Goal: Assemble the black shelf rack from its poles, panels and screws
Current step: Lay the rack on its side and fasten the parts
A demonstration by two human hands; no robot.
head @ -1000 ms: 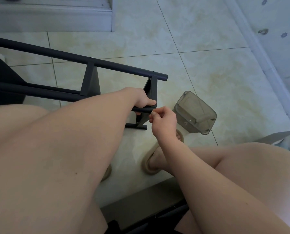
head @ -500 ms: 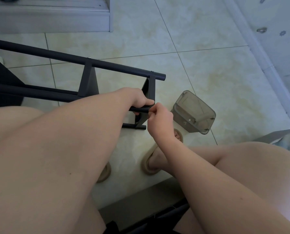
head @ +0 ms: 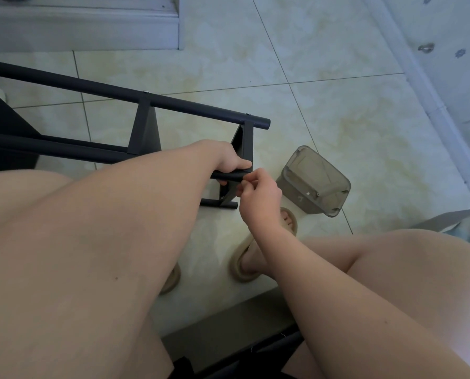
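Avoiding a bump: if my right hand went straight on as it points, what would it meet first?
The pole end that the left hand grips; fingertips of the right hand seem to pinch it.

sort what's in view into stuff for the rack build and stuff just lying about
For the job:
black rack frame
near pole, in the left hand grip, right hand pinching at its end
grey plastic box, small parts inside, probably the hardware

Just there:
beige slippers, worn on the feet
white ledge across the floor
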